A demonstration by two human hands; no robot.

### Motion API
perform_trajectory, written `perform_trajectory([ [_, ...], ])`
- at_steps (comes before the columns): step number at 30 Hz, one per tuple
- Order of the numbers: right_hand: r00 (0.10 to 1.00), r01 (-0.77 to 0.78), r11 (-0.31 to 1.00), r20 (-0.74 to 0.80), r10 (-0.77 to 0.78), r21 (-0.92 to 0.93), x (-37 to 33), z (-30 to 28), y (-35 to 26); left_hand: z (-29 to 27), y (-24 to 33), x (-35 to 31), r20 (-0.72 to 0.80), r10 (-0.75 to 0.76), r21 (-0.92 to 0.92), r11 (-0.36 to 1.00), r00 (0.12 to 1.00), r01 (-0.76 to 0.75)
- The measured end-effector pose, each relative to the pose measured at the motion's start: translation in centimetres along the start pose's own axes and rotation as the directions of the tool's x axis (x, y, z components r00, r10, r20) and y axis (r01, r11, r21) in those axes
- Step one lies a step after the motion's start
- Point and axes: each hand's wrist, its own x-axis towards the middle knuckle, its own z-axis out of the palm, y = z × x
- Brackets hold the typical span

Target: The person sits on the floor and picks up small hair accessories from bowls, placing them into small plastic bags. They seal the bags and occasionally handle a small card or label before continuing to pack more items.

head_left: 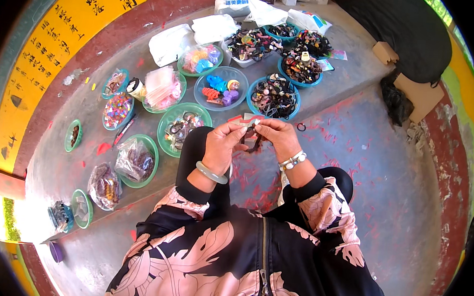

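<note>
My left hand (222,145) and my right hand (282,141) meet in front of my knees, fingers pinched together. Between them is a dark hair tie (255,145), its loop hanging below the fingertips. A small whitish piece with red edges (244,119) shows at the fingertips; its kind I cannot make out. Just beyond the hands stands a blue basin of dark hair ties (275,97). Left of them, a green basin (161,138) holds mixed small pieces, some in clear wrapping. A single dark hair tie (302,127) lies to the right of my right hand.
Several basins crowd the raised ledge (327,96), among them a clear bowl (201,94) with bright coils and a green basin (152,171) with a clear bag. White bags (170,43) lie farther back. Red scraps (261,193) litter the floor. Cardboard (418,96) leans at right.
</note>
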Motion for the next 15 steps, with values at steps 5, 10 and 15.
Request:
perform_trajectory([
  [5,0.991,-0.051,0.998,0.123,0.046,0.039,0.0,-0.3,-0.4,0.5,0.2,-0.6,0.003,0.033,0.081,0.996,0.999,-0.033],
  [10,0.992,-0.066,0.988,0.118,0.050,0.139,0.1,-0.3,-0.5,1.0,0.7,-0.8,-0.041,0.021,0.001,1.000,0.999,-0.021],
  [15,0.993,-0.054,0.988,0.110,0.038,0.142,0.0,0.1,-1.1,1.4,0.7,-0.6,-0.031,0.037,-0.074,0.996,0.999,-0.039],
])
